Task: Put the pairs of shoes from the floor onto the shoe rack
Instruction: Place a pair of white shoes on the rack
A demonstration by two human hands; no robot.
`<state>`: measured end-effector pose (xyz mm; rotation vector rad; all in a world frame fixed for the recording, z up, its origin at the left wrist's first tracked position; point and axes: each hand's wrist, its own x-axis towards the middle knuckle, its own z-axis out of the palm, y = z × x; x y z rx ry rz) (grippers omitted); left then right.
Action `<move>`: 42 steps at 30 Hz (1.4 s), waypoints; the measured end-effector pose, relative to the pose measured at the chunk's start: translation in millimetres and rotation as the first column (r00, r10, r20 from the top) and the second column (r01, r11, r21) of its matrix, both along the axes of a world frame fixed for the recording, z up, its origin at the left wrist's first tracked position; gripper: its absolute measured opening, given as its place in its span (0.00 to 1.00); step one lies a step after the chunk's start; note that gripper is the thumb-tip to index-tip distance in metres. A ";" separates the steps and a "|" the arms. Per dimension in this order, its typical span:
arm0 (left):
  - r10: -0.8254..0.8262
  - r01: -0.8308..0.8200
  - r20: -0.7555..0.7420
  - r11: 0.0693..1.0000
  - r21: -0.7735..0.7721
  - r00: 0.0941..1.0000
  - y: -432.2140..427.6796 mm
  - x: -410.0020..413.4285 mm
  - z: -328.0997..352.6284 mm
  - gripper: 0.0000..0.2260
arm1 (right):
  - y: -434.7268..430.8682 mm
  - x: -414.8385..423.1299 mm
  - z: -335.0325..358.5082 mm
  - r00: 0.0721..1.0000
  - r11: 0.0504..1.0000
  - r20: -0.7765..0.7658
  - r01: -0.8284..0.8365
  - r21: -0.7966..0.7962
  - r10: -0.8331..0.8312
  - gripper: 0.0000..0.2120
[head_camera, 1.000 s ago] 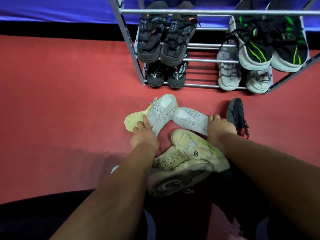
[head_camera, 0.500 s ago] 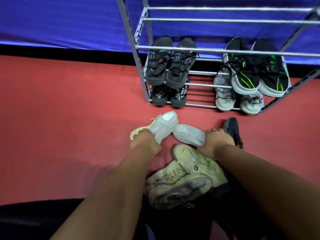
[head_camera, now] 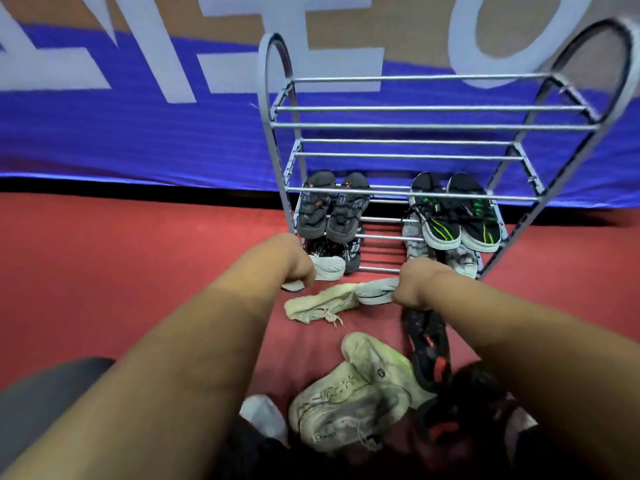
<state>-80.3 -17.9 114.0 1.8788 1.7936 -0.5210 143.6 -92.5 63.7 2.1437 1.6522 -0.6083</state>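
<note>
My left hand is closed on one white knit shoe, held just in front of the silver shoe rack's bottom left corner. My right hand grips the matching white shoe, which hangs sideways above the red floor with its laces dangling. On the floor close to me lie a pair of dirty cream sneakers and a black and red shoe, partly under my right forearm.
The rack's two upper tiers are bare bars. Its middle tier holds black shoes and black-green sneakers; the bottom tier holds black shoes and grey-white ones. A blue banner hangs behind.
Both hands have lifted the white shoes off the floor and moved them forward toward the rack. My view has tilted up, so the rack's top is now visible.
</note>
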 end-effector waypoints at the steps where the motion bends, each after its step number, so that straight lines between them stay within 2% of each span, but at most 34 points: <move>1: -0.004 0.003 0.016 1.000 0.030 1.000 0.7 -1.1 16.9 0.15 | 0.2 1.4 15.6 1.000 1.000 -0.003 0.007 0.030 -0.007 0.24; 3: 0.009 -0.013 0.053 0.997 0.072 0.999 2.0 -4.4 47.9 0.12 | 0.8 5.0 48.2 1.000 0.995 -0.013 0.019 0.102 -0.018 0.20; 8: 0.045 -0.078 0.164 0.976 0.203 0.985 8.6 -8.5 102.8 0.15 | 7.0 21.4 114.0 0.997 0.955 -0.051 0.072 0.287 -0.060 0.16; 14: 0.044 -0.144 0.287 0.930 0.338 0.957 22.7 3.0 102.9 0.14 | 22.7 40.6 135.5 0.957 0.850 -0.236 0.263 0.456 -0.170 0.14; 19: 0.108 -0.252 0.360 0.889 0.383 0.927 50.3 20.6 69.8 0.28 | 47.4 42.8 119.3 0.855 0.738 -0.436 0.482 0.472 -0.280 0.17; 24: 0.157 -0.304 0.369 0.872 0.383 0.916 77.8 40.2 45.9 0.37 | 93.5 36.9 100.3 0.763 0.662 -0.564 0.603 0.446 -0.315 0.26; 27: 0.181 -0.334 0.374 0.855 0.398 0.910 93.3 50.5 34.9 0.37 | 121.5 31.8 87.8 0.715 0.634 -0.609 0.654 0.412 -0.342 0.26; 32: 0.160 -0.313 0.345 0.836 0.451 0.925 118.5 70.5 19.2 0.36 | 162.5 20.9 70.8 0.628 0.543 -0.681 0.745 0.387 -0.377 0.31; 38: 0.201 -0.386 0.379 0.765 0.515 0.903 139.6 92.4 5.3 0.37 | 194.0 10.7 52.9 0.650 0.518 -0.661 0.738 0.432 -0.375 0.30; 42: 0.227 -0.421 0.394 0.737 0.529 0.891 154.5 95.4 -4.6 0.38 | 205.7 4.4 41.4 0.714 0.577 -0.612 0.672 0.464 -0.340 0.30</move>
